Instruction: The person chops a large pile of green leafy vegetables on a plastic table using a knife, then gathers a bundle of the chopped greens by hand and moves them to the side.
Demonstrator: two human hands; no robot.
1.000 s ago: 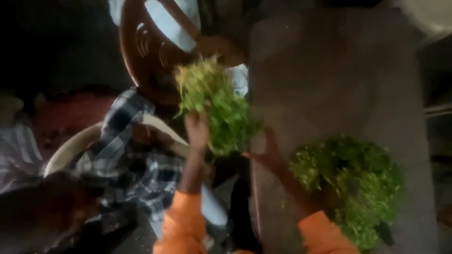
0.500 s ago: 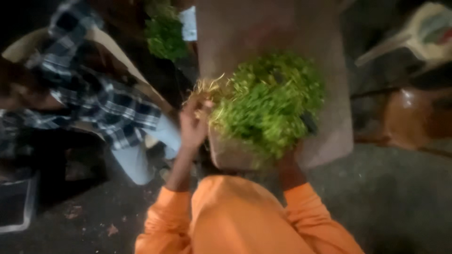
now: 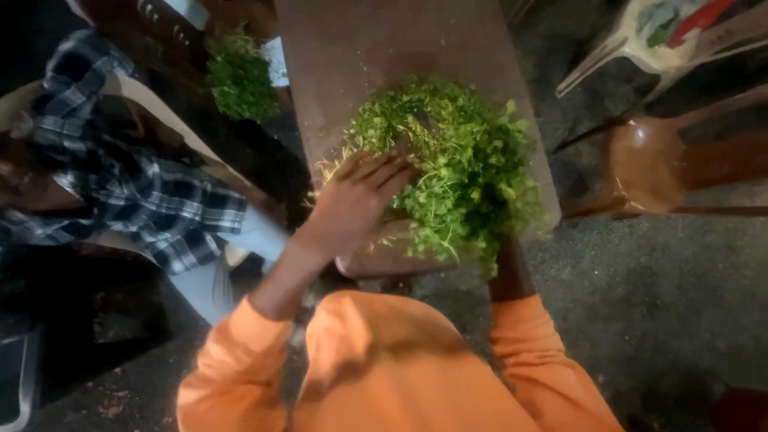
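Greens point(image 3: 456, 172) are heaped mid-frame on the counter point(image 3: 336, 56), pressed by the spread left hand point(image 3: 356, 200); right hand hidden under leaves, grip unclear; pile seems largely unsorted.

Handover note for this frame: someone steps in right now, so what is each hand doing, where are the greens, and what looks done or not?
Left hand: flat on the near-left side of the leafy greens pile, fingers spread, pressing the stems.
Right hand: hidden under the pile's near-right edge; grip cannot be told.
Greens: heaped on the near end of the wooden board. A dark object shows in the pile's top, unclear. A second bunch of greens lies off the board, far left, beside a seated person in a checked shirt.
Done: greens gathered in one heap. Left: the second bunch is untouched.
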